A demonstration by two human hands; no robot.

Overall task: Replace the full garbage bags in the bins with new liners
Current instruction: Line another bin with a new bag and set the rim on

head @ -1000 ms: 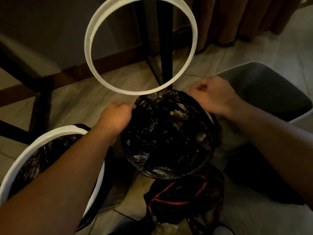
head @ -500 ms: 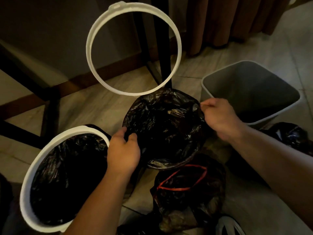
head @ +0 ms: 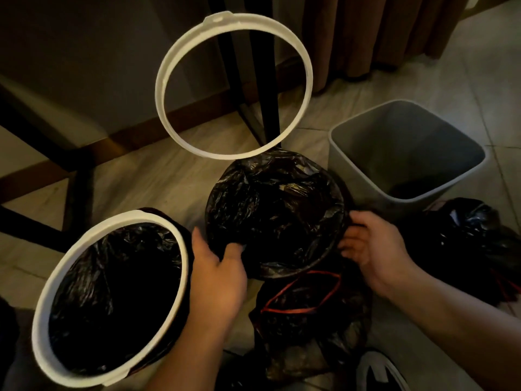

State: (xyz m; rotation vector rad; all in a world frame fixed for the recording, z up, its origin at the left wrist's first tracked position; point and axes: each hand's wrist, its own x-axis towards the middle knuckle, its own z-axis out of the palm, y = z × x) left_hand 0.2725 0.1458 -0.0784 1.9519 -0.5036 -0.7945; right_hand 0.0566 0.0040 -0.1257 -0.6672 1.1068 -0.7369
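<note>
Shifted nearer, left hand (head: 218, 277), right hand (head: 372, 249) grip liner (head: 276, 210).

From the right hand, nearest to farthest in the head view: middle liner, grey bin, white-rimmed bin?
1. Middle liner: right hand holds its edge.
2. Grey bin: just behind.
3. White-rimmed bin: far left.

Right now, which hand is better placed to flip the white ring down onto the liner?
Probably left: both grip the liner, yet the white ring leans toward the left hand, not the right hand.
</note>
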